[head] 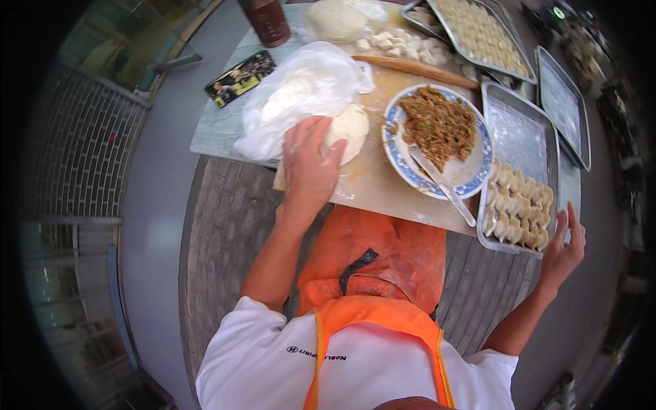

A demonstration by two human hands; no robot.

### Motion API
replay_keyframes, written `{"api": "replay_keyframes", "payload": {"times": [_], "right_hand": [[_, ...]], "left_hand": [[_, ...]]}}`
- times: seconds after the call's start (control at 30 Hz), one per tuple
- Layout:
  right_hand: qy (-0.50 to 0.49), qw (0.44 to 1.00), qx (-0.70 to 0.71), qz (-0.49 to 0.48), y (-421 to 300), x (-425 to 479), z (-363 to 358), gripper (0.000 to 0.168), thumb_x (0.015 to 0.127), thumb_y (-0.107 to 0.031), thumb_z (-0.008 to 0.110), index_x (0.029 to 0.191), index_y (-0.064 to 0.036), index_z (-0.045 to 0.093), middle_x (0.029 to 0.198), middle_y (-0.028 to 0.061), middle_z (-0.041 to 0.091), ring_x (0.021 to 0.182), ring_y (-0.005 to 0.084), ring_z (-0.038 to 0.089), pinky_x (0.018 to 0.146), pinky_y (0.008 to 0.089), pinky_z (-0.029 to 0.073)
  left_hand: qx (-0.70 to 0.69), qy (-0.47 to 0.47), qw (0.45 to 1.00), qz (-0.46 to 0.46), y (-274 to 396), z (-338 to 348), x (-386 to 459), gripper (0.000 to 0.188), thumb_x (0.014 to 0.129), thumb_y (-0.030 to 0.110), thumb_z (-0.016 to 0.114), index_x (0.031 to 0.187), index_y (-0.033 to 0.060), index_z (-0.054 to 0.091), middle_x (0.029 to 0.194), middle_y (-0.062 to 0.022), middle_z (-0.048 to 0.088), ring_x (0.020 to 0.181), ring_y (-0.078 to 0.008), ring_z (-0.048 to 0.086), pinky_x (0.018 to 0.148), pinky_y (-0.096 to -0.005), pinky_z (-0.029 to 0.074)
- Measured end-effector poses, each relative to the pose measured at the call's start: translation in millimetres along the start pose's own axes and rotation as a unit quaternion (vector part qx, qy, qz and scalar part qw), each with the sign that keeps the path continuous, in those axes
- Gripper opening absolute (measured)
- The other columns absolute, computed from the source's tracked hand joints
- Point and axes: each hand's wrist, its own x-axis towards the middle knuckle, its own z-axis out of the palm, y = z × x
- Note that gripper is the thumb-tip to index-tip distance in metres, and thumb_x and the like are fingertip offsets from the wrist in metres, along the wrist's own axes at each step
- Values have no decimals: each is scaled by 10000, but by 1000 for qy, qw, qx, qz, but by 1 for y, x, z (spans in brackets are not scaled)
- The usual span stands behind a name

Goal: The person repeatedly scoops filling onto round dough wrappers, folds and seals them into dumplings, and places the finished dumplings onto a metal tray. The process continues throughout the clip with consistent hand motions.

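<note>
My left hand (pixel 313 156) reaches over the front left of the floured board (pixel 369 189), its fingers at a stack of round dough wrappers (pixel 351 134) beside a white plastic bag (pixel 302 97). Whether it grips a wrapper cannot be told. At the right, my right hand (pixel 566 243) is by the near corner of a metal tray (pixel 520 120), fingers apart, with nothing seen in it. Rows of folded dumplings (pixel 517 210) fill the tray's near end. Between the hands, a blue-rimmed plate (pixel 392 154) holds minced filling (pixel 441 123) and a metal spreader (pixel 446 187).
A wooden rolling pin (pixel 417 70) lies behind the plate. Beyond it are dough pieces (pixel 405 46) and a covered dough lump (pixel 341 19). A dumpling-filled tray (pixel 482 36) and another metal tray (pixel 564 102) stand right. A dark cup (pixel 266 23) and a phone (pixel 240 78) are left.
</note>
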Motion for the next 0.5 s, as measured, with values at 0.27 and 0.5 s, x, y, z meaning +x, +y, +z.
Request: {"api": "replay_keyframes", "payload": {"times": [0.27, 0.5], "right_hand": [[-39, 992, 119, -13, -46, -17, -4, 279, 1056, -112, 668, 1300, 14, 722, 1072, 126, 749, 953, 200, 696, 860, 339, 549], [-59, 991, 120, -5, -54, -27, -3, 289, 1061, -141, 666, 1307, -1, 726, 1041, 120, 730, 932, 197, 702, 861, 327, 544]], "left_hand": [[-19, -87, 996, -1, -16, -6, 10, 394, 905, 172, 750, 1246, -23, 717, 1170, -193, 657, 1135, -371, 594, 1000, -443, 481], [-109, -122, 983, -78, -23, -1, 22, 288, 890, 124, 737, 1156, 15, 756, 972, -157, 667, 1035, -341, 635, 920, -435, 498]]}}
